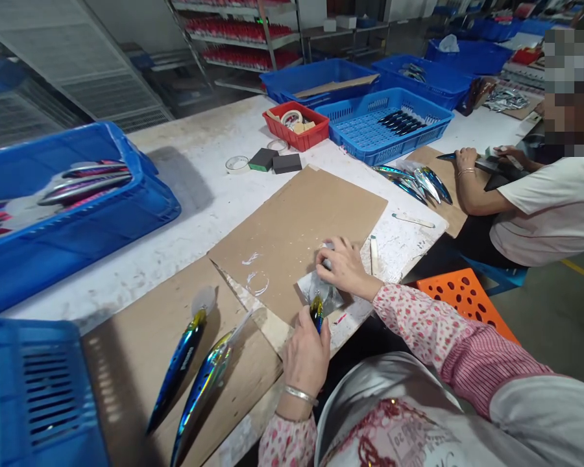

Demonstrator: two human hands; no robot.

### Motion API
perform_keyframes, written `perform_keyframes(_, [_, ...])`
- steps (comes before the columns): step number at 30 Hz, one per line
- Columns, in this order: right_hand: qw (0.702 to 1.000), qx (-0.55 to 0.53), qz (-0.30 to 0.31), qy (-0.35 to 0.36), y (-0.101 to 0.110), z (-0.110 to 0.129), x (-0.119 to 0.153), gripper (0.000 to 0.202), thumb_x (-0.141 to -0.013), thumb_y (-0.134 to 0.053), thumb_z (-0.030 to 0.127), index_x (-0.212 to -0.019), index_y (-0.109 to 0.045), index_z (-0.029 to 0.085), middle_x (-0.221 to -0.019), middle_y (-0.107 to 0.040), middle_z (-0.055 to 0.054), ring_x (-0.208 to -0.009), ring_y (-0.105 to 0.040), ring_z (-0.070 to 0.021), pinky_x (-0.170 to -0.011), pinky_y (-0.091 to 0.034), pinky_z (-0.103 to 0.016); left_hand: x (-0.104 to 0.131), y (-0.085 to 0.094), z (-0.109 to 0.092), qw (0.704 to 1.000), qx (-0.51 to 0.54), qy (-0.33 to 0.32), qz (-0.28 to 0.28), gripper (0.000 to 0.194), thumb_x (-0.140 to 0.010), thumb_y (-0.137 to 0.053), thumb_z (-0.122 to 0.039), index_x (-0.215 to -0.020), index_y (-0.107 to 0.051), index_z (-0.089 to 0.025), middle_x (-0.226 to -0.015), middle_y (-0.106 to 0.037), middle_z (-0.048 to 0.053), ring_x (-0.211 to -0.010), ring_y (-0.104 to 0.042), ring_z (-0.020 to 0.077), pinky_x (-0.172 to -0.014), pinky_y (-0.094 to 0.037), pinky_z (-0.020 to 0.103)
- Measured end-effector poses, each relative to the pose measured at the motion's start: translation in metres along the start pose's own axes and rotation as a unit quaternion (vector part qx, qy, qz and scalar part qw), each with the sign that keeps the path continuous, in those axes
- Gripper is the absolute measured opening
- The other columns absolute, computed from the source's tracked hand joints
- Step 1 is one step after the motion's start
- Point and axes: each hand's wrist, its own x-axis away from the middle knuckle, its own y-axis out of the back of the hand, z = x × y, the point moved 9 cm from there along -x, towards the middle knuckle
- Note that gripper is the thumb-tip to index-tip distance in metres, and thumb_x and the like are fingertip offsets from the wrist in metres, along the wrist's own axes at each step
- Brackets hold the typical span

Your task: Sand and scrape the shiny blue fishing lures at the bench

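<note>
My left hand (pixel 305 350) is wrapped around a blue-and-gold fishing lure (pixel 316 307); its clear lip points away from me, over a small whitish sheet (pixel 302 285). Just beyond that lip, my right hand (pixel 343 264) is closed with bent fingers. Something small and greyish shows at its fingertips, too unclear to name. On the cardboard at left lie two more fishing lures, a dark blue one (pixel 181 363) and a shinier blue-gold one (pixel 205 383), both with clear lips. A white stick-like tool (pixel 374 255) rests by my right wrist.
Blue crates (pixel 141 214) (pixel 39 389) flank the left side. Ahead are dark sanding blocks (pixel 286 163), tape rolls (pixel 237 164), a red basket (pixel 306 137) and a blue basket (pixel 370 152). A co-worker (pixel 540 201) sits at right beside a lure pile (pixel 418 183).
</note>
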Motion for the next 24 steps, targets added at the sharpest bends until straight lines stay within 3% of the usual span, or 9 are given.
perform_keyframes(6, [0.999, -0.021, 0.017, 0.041, -0.002, 0.007, 0.007, 0.007, -0.082, -0.063, 0.028, -0.085, -0.067, 0.023, -0.124, -0.053, -0.006, -0.116, -0.043, -0.0251, -0.092, -0.035, -0.041, 0.001, -0.003, 0.001, 1.000, 0.010, -0.018, -0.004, 0.036, -0.096, -0.038, -0.033, -0.122, -0.041, -0.009, -0.099, -0.068, 0.015, -0.084, -0.069, 0.0265, -0.064, -0.048, 0.034])
perform_keyframes(11, [0.999, 0.007, -0.011, 0.031, 0.002, 0.001, 0.002, 0.010, -0.084, -0.059, 0.028, -0.087, -0.067, 0.023, -0.129, -0.051, -0.007, -0.118, -0.041, -0.0266, -0.093, -0.034, -0.044, -0.001, -0.004, 0.004, 1.000, 0.029, -0.011, 0.002, 0.036, -0.097, -0.036, -0.033, -0.124, -0.040, -0.009, -0.099, -0.069, 0.015, -0.087, -0.069, 0.0266, -0.066, -0.047, 0.033])
perform_keyframes(15, [0.995, -0.028, 0.038, 0.084, -0.006, 0.012, 0.004, 0.009, -0.082, -0.063, 0.031, -0.086, -0.067, 0.024, -0.125, -0.053, -0.005, -0.116, -0.041, -0.0255, -0.091, -0.035, -0.041, -0.001, -0.003, 0.005, 0.999, 0.043, -0.012, 0.022, 0.033, -0.096, -0.037, -0.032, -0.122, -0.041, -0.011, -0.095, -0.070, 0.013, -0.083, -0.069, 0.0252, -0.064, -0.046, 0.032])
perform_keyframes(20, [0.999, -0.004, 0.011, 0.034, 0.001, 0.001, -0.002, 0.012, -0.086, -0.058, 0.030, -0.089, -0.067, 0.022, -0.130, -0.049, -0.008, -0.118, -0.039, -0.0268, -0.094, -0.033, -0.045, -0.002, 0.002, 0.005, 0.998, 0.057, -0.007, 0.025, 0.034, -0.096, -0.035, -0.032, -0.122, -0.041, -0.010, -0.096, -0.070, 0.014, -0.086, -0.069, 0.0258, -0.066, -0.046, 0.033])
perform_keyframes(24, [0.994, -0.033, 0.049, 0.088, -0.006, 0.015, 0.004, 0.010, -0.082, -0.063, 0.032, -0.085, -0.068, 0.023, -0.123, -0.053, -0.006, -0.115, -0.041, -0.0255, -0.093, -0.036, -0.041, -0.002, -0.001, 0.004, 0.997, 0.061, -0.007, 0.035, 0.034, -0.097, -0.034, -0.032, -0.122, -0.040, -0.011, -0.098, -0.070, 0.014, -0.086, -0.069, 0.0254, -0.066, -0.047, 0.033])
